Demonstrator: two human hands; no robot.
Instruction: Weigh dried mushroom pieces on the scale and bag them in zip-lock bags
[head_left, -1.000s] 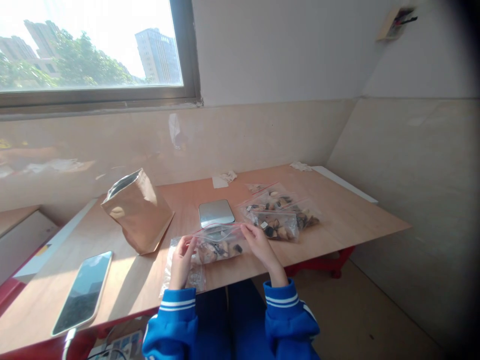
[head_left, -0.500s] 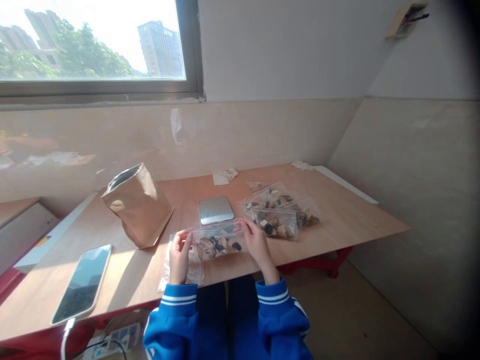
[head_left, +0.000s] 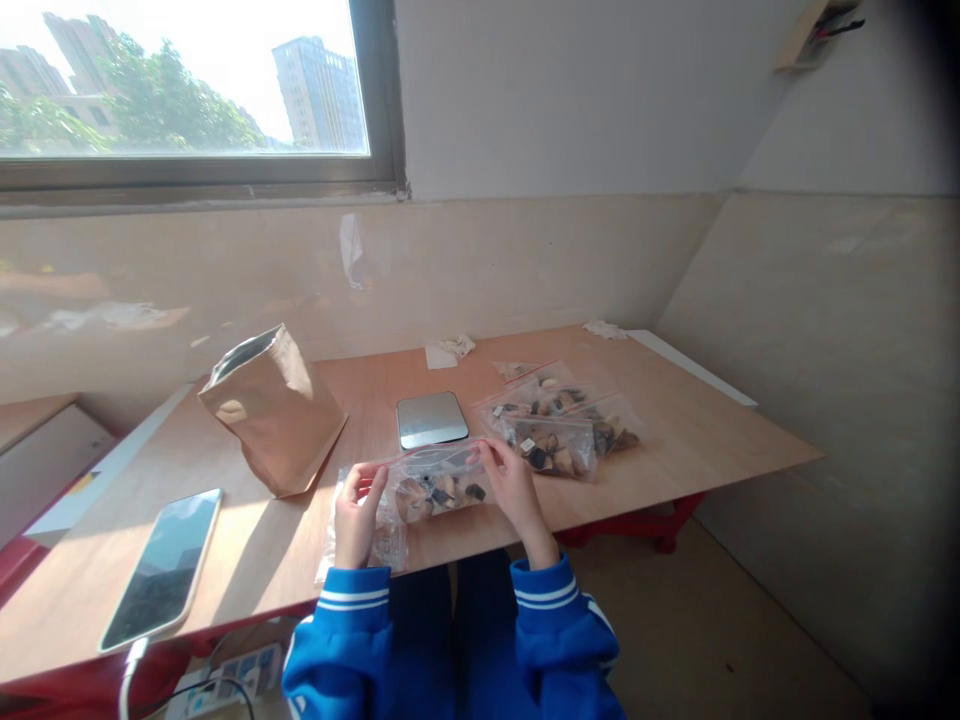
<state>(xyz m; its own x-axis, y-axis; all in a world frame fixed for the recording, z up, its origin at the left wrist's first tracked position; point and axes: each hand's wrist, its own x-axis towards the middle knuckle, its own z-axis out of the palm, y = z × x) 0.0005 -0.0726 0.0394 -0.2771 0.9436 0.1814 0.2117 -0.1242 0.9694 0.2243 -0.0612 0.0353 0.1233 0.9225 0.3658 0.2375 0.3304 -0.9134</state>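
Observation:
A clear zip bag with brown and black dried pieces inside stretches between my hands at the table's near edge. My left hand pinches its upper left corner. At the upper right corner, my right hand grips the bag between thumb and fingers. Under and beside my left hand lie crumpled clear plastic bags. Just beyond the held bag sits a flat, silver-topped square device, like a small scale. To the right, several filled zip bags lie overlapping.
An open brown paper bag stands at the left. Nearer me lies a phone with a white cable plugged in. Crumpled tissue rests by the wall. A power strip sits below the table edge.
My left hand has shifted slightly left along the bag's top, its fingers a little farther from the pieces. The right hand keeps its hold.

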